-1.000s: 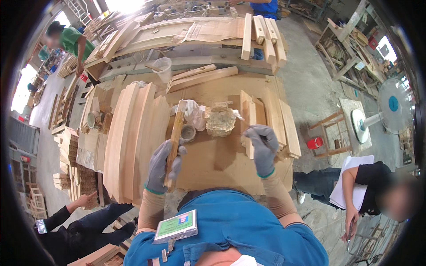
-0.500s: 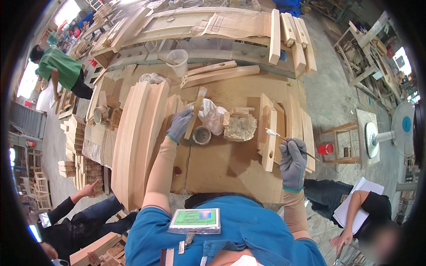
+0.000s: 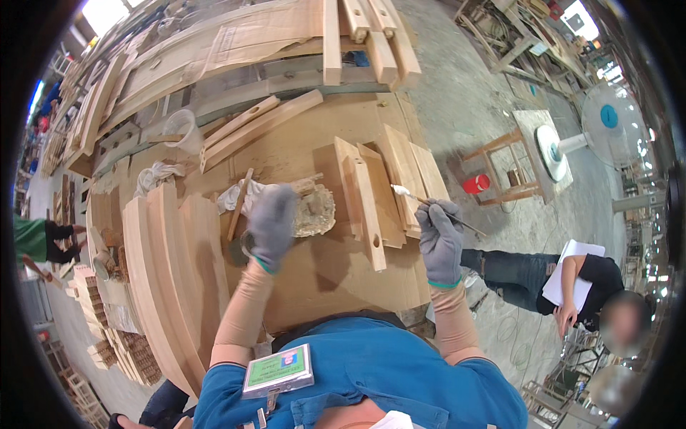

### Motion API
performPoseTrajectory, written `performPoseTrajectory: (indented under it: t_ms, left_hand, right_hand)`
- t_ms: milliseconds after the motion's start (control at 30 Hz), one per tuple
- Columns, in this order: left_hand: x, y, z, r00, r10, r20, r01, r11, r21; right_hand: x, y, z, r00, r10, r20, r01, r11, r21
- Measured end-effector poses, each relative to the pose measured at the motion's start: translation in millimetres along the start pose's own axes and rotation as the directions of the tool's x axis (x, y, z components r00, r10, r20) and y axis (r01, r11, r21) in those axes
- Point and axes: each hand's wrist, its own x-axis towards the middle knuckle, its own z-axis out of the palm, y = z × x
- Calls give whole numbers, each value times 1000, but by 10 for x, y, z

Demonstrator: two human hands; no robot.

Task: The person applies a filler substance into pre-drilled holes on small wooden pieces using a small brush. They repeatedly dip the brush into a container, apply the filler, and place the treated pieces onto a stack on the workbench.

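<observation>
My gloved right hand (image 3: 439, 243) is closed around a thin stick (image 3: 468, 227) with a white-coated tip. That tip points left, near a wooden piece with slots (image 3: 366, 207) that stands on the cardboard-covered table. My gloved left hand (image 3: 273, 229) is smeared by motion, and its fingers cannot be made out. It hovers in front of a small round cup (image 3: 247, 244), partly hiding it. Close by are a crumpled white cloth (image 3: 230, 198), a flat wooden stick (image 3: 241, 204) leaning against it, and a rough, crusted block (image 3: 318, 212).
Long planks (image 3: 161, 264) lie to my left, and more boards (image 3: 396, 171) stand right of the slotted piece. Two bars (image 3: 264, 129) and a plastic bucket (image 3: 184, 132) are at the back. A person with papers (image 3: 568, 275) is at right, near a fan (image 3: 550, 152).
My view has turned to the right. My left hand has moved right, from beside the flat stick to in front of the cup. My right hand still holds the thin stick.
</observation>
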Motion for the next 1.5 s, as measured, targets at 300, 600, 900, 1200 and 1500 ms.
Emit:
performPoseTrajectory:
  t_ms: [300, 600, 900, 1200, 1500]
  left_hand:
    - [-675, -380, 1943, 962, -264, 66, 189, 823, 535]
    - [-671, 491, 1141, 499, -375, 781, 854, 370, -367]
    - [-1140, 1435, -487, 693, -57, 718, 628, 537, -563]
    - [-1522, 1694, -1020, 766, -102, 635, 555, 604, -572]
    - [-1654, 1801, -1058, 813, -151, 562, 503, 667, -550]
  right_hand:
    - [-336, -263, 45, 998, -68, -16, 69, 996, 56]
    - [-905, -745, -394, 965, -198, -172, 213, 974, 78]
    - [-1344, -926, 283, 939, -323, 117, 325, 946, 9]
    - [-1451, -678, 518, 919, -248, 307, 262, 965, -3]
    - [-1409, -554, 478, 885, -241, 399, 281, 959, -44]
